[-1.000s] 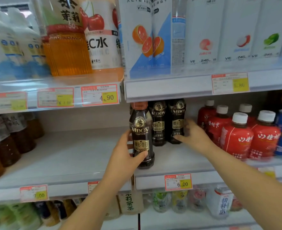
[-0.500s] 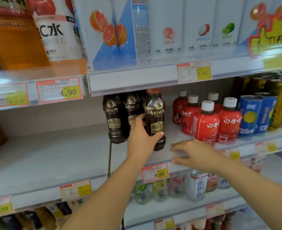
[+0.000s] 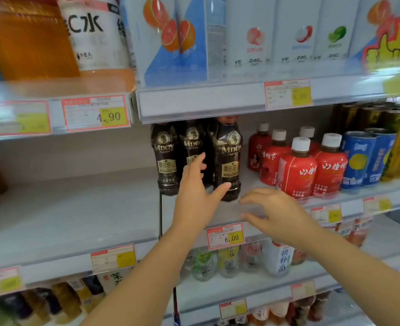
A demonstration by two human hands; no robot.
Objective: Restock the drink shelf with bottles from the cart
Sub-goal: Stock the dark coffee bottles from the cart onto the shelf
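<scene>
Standing on the shelf (image 3: 76,208) with 2 others (image 3: 167,158), the front bottle (image 3: 228,161) looks placed; left hand (image 3: 194,198) and right hand (image 3: 276,212) are spread and empty, with bare shelf seemingly left to fill.

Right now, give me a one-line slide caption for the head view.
Left hand touches a dark plastic coffee bottle on the white middle shelf; right hand hovers open beside red white-capped bottles.

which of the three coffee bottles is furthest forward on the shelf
The rightmost coffee bottle, beside the red bottles: it stands nearer the shelf edge than the other two, with the left hand at its base.
</scene>
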